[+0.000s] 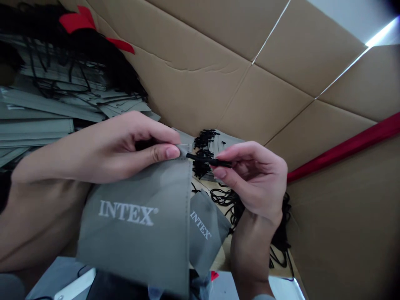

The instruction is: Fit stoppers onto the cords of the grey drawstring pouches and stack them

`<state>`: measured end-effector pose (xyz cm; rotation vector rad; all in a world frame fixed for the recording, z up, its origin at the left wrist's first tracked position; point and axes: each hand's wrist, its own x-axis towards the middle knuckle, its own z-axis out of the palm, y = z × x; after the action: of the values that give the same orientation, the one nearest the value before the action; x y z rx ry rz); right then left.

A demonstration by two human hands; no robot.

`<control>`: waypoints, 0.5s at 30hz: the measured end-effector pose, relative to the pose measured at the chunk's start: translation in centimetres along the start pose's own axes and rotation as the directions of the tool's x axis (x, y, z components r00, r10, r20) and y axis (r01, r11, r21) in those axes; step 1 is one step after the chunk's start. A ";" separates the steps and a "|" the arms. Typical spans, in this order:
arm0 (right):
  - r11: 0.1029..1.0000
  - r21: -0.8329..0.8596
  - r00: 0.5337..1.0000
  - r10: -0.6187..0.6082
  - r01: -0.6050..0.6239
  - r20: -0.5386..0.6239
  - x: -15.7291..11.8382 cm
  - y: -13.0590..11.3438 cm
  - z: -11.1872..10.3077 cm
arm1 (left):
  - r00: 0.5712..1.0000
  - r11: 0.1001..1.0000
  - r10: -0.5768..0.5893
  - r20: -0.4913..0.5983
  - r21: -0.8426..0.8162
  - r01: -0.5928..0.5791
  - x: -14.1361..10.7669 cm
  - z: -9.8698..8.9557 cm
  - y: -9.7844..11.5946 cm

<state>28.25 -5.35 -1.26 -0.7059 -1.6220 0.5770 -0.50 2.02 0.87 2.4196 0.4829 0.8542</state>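
Observation:
Between thumb and forefinger, my left hand (125, 150) pinches the top hem of a grey fabric pouch (134, 246) printed INTEX. The pouch hangs down in front of me. At the hem's right corner a black cord (203, 159) sticks out sideways. My right hand (253, 179) grips this cord with thumb and fingertips, close to the pouch. Whether the cord runs through the whole hem cannot be seen. Behind the held pouch lies a second grey INTEX pouch (206, 233), partly covered by it.
Stacks of grey pouches (37, 133) and a heap of black cords (109, 62) with red strips (76, 23) lie at the left. More pouches with black cord ends (204, 139) lie ahead. Cardboard walls (203, 83) rise behind and at the right, where a red band (337, 146) runs.

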 end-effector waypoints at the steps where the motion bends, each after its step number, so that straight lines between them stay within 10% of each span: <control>1: 1.000 -0.020 1.000 -0.010 0.010 0.000 -0.1 0.0 -0.1 | 1.000 1.000 0.006 0.023 0.010 -0.006 0.4 -0.1 0.1; 15: 0.970 -0.244 0.999 0.005 -0.017 -0.051 -0.4 -0.4 -0.2 | 0.999 0.999 -0.002 -0.037 0.048 0.003 0.7 0.1 0.8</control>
<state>28.45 -5.96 -1.20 -0.9044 -1.6598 0.3668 0.24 1.74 1.58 2.4502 0.5265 0.8978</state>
